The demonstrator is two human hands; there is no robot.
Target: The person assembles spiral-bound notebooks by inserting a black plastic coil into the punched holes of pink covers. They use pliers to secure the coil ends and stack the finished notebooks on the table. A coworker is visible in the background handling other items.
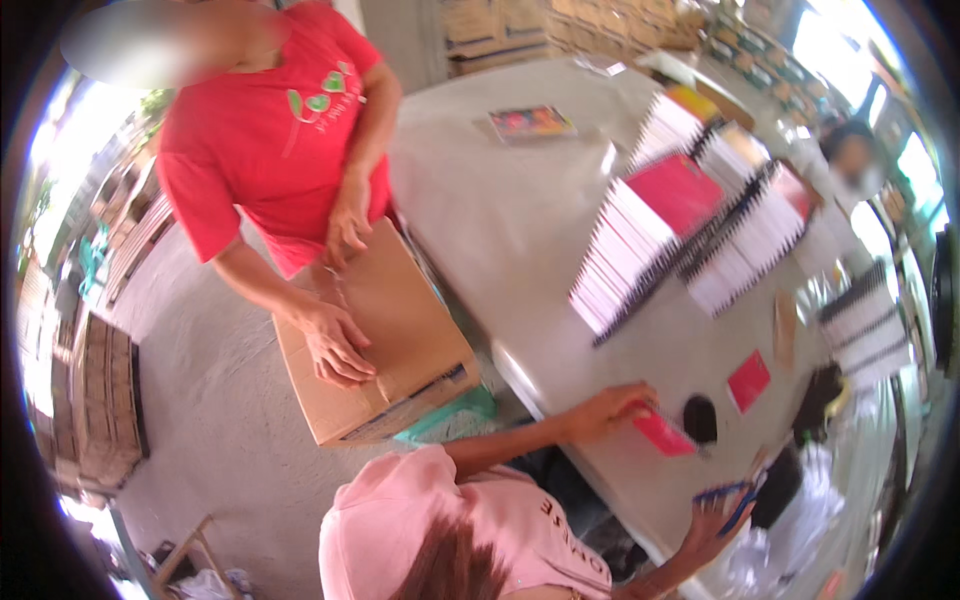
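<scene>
My left arm reaches across the near table edge, and my left hand (608,412) grips a small pink-red spiral notebook (665,432) at its near end. Lower right, my right hand (712,525) is closed around a blue-handled tool (738,498) that looks like pliers. A dark oval object (700,418) lies just beyond the notebook. Past it rests another pink-red notebook or cover (748,382). Tall stacks of spiral-bound notebooks (640,245) with white page edges stand farther back on the grey table (470,180).
A co-worker in a red shirt (270,130) has both hands on a closed cardboard box (390,330) left of the table. A colourful booklet (532,122) lies at the back. Crumpled clear plastic (800,530) is at lower right. Another person (850,165) is at far right.
</scene>
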